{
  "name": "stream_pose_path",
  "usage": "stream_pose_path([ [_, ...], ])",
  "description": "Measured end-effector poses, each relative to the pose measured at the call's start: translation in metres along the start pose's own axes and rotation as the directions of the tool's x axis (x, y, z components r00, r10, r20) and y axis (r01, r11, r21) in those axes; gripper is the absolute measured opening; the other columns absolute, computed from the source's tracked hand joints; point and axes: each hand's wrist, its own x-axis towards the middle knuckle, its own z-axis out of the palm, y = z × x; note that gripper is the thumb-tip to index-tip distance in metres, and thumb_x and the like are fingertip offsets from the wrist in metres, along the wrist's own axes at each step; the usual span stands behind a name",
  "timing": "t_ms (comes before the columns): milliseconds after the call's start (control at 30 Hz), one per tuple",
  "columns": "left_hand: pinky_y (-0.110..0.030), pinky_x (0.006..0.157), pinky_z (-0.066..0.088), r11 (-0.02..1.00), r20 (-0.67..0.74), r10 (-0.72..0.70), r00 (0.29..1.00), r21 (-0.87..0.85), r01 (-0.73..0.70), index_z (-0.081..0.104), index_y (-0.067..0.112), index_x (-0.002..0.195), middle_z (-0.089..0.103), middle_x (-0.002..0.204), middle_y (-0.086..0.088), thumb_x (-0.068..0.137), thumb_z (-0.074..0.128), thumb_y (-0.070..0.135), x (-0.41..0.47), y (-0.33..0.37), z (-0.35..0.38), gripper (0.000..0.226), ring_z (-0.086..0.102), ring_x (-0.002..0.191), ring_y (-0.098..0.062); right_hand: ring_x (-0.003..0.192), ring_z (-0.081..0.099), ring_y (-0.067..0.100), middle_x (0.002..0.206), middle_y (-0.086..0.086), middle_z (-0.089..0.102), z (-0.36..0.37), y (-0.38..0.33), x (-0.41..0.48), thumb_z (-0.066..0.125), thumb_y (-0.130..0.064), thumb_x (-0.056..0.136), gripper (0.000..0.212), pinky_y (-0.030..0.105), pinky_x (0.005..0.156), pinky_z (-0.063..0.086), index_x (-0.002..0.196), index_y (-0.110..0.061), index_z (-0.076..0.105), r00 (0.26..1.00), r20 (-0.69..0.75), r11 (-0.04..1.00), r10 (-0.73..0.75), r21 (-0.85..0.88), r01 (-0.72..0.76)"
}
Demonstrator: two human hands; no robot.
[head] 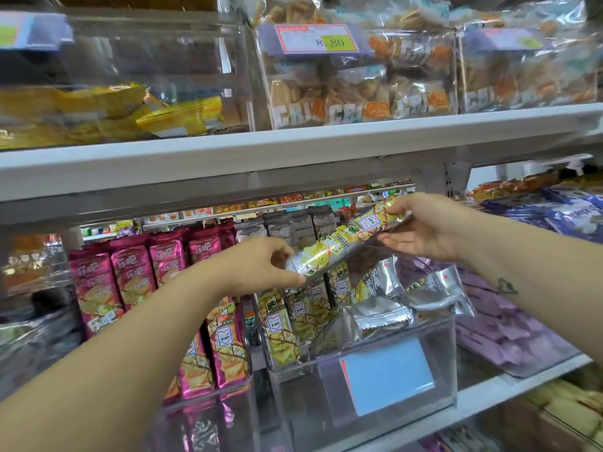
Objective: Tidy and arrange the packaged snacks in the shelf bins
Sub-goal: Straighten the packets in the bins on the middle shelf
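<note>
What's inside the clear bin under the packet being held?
The clear bin holds yellow-green snack packets standing in a row and loose silver packets tumbled beside them. Its blue label hides whatever lies behind.

I see a white shelf board [228,153] spanning the view, with a bracket [456,177] under its right part. Above it hangs a price tag [318,39] reading 8.80. The left tag [32,29] and right tag [509,39] are too blurred to read. Lower down, a blue card [388,376] faces me.

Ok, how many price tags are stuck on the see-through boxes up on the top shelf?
3: a blurry left tag, the middle tag reading 8.80, and the right tag. Others may be out of view.
</note>
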Motion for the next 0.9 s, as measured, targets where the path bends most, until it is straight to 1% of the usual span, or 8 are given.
stream_pose_path([
  [200,-0.024,0.085,0.048,0.978,0.002,-0.009,1.000,-0.207,0.009,0.053,0.031,0.115,0.061,0.105,0.010,0.081,0.071,0.042,-0.002,-0.003,0.000,0.040,0.061,0.094,-0.008,0.066,0.064,0.023,0.080,0.014,0.064,-0.003,-0.001,-0.003,0.047,-0.018,0.092,0.006,0.029,0.057,0.055,0.088,-0.014,0.048,0.999,-0.027,1.000,-0.017,-0.016,0.016],
  [367,-0.024,0.077,0.056,0.803,-0.159,-0.106,0.982,-0.596,-0.009,0.058,0.023,0.112,0.067,0.105,-0.005,0.083,0.072,0.017,-0.006,-0.015,-0.006,0.033,0.070,0.087,-0.020,0.069,0.059,0.014,0.077,0.002,0.065,-0.007,0.000,-0.001,0.066,-0.035,0.086,0.022,0.025,0.067,0.047,0.094,-0.014,0.062,0.993,-0.051,0.978,-0.107,-0.187,0.096],
  [433,-0.034,0.079,0.059,0.707,-0.199,-0.174,0.964,-0.707,-0.018,0.059,0.023,0.109,0.066,0.107,-0.014,0.083,0.070,0.007,-0.005,-0.019,-0.007,0.033,0.071,0.088,-0.027,0.077,0.058,0.016,0.090,0.005,0.065,-0.007,0.003,0.000,0.066,-0.039,0.086,0.034,0.028,0.074,0.046,0.104,-0.011,0.065,0.985,-0.022,0.885,-0.173,-0.442,0.145],
  [500,-0.033,0.074,0.060,0.651,-0.265,-0.218,0.939,-0.757,-0.062,0.059,0.021,0.107,0.064,0.110,-0.014,0.084,0.067,0.001,-0.004,-0.022,-0.008,0.031,0.070,0.091,-0.028,0.075,0.052,0.015,0.097,0.004,0.057,-0.004,0.003,-0.002,0.062,-0.047,0.087,0.036,0.027,0.070,0.041,0.103,-0.015,0.068,0.960,0.053,0.699,-0.275,-0.675,0.238],
  [567,-0.032,0.073,0.060,0.569,-0.321,-0.252,0.913,-0.812,-0.129,0.059,0.017,0.107,0.064,0.110,-0.012,0.085,0.062,-0.005,-0.003,-0.021,-0.010,0.031,0.069,0.093,-0.026,0.068,0.047,0.011,0.100,0.001,0.056,0.002,0.000,-0.003,0.059,-0.048,0.087,0.035,0.024,0.061,0.036,0.102,-0.017,0.069,0.928,0.155,0.557,-0.340,-0.761,0.331],
  [700,-0.038,0.078,0.059,0.425,-0.442,-0.302,0.845,-0.856,-0.295,0.061,0.017,0.100,0.064,0.111,-0.014,0.089,0.052,-0.011,0.000,-0.022,-0.015,0.032,0.069,0.093,-0.025,0.081,0.060,0.009,0.100,-0.007,0.068,0.016,-0.002,-0.001,0.065,-0.039,0.087,0.020,0.023,0.071,0.043,0.097,-0.023,0.071,0.859,0.372,0.347,-0.351,-0.800,0.489],
  [833,-0.028,0.074,0.059,0.398,-0.424,-0.248,0.871,-0.864,-0.308,0.060,0.013,0.099,0.066,0.106,-0.009,0.090,0.056,-0.002,-0.001,-0.018,-0.012,0.018,0.068,0.092,-0.020,0.064,0.062,-0.006,0.080,-0.018,0.069,0.028,0.004,0.005,0.067,-0.025,0.087,0.012,0.021,0.074,0.048,0.097,-0.022,0.072,0.812,0.563,0.310,-0.155,-0.753,0.581],
  [900,-0.024,0.073,0.058,0.513,-0.423,-0.225,0.878,-0.818,-0.262,0.060,0.019,0.097,0.065,0.104,-0.003,0.090,0.059,0.003,0.000,-0.017,-0.008,0.017,0.068,0.086,-0.015,0.067,0.062,-0.011,0.093,-0.013,0.071,0.029,0.004,0.008,0.064,-0.024,0.089,0.018,0.024,0.086,0.049,0.105,-0.019,0.071,0.797,0.599,0.342,-0.080,-0.734,0.586],
])
